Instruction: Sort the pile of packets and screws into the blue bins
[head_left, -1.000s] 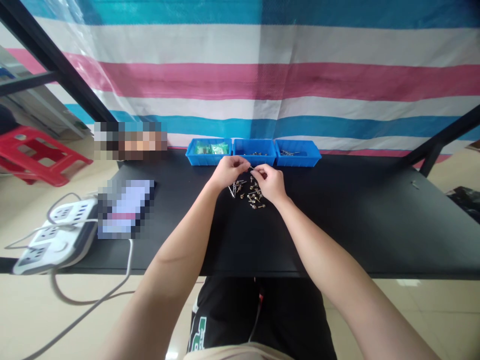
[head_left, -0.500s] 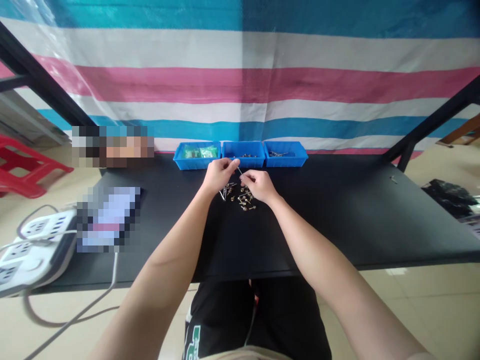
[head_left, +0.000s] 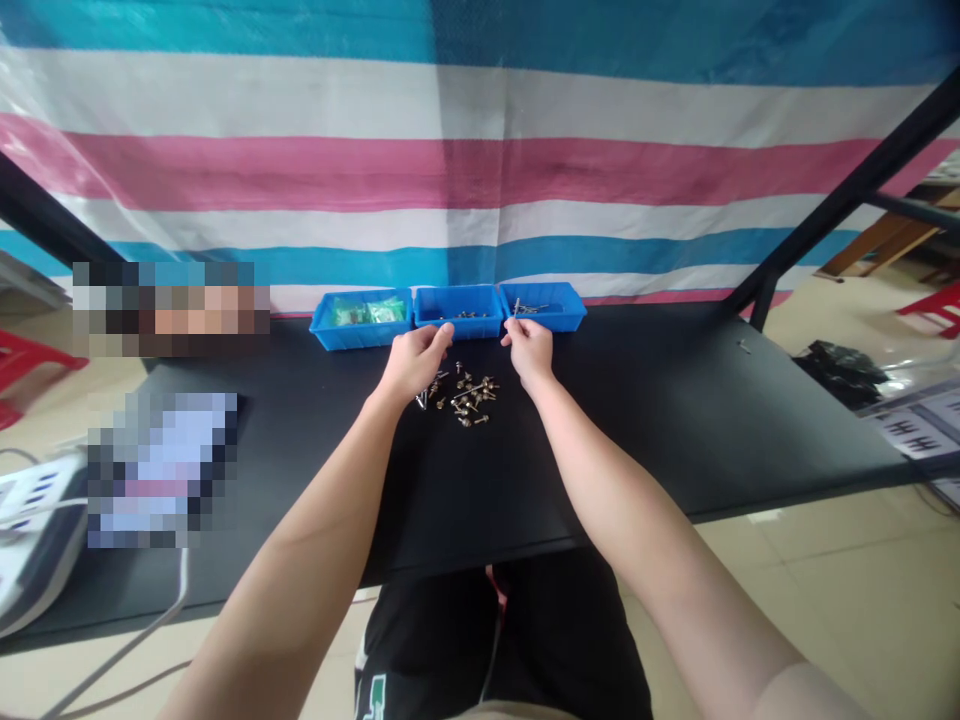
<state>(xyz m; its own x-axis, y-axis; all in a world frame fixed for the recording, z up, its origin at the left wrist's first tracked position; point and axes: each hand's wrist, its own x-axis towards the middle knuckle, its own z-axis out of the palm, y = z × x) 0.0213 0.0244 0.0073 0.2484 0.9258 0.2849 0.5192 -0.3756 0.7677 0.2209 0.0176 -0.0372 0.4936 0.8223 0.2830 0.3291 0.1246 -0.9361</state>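
Observation:
My right hand (head_left: pixel 531 352) is closed in a pinch at the front edge of the right blue bin (head_left: pixel 566 318). A thin silvery metal pin (head_left: pixel 517 308) stands up from its fingertips. Similar pins (head_left: pixel 538 309) lie inside that bin. My left hand (head_left: pixel 415 360) is closed, thumb against the curled fingers, in front of the middle blue bin (head_left: pixel 461 326); what it holds, if anything, is hidden. Between and below the hands lies a loose pile of small screw-like metal parts (head_left: pixel 470 398). A few silvery pieces (head_left: pixel 421 399) show beside my left wrist.
The left blue bin (head_left: pixel 360 336) holds green-and-clear packets (head_left: pixel 367 312). A pixelated flat object (head_left: pixel 165 465) and a white power strip (head_left: pixel 34 530) with cables are at the left of the black table (head_left: pixel 660 420). One small metal piece (head_left: pixel 743 347) lies far right.
The hands, earlier together at one thin pin, have moved apart. My right hand has gone to the right bin with a pin. The view has turned slightly right.

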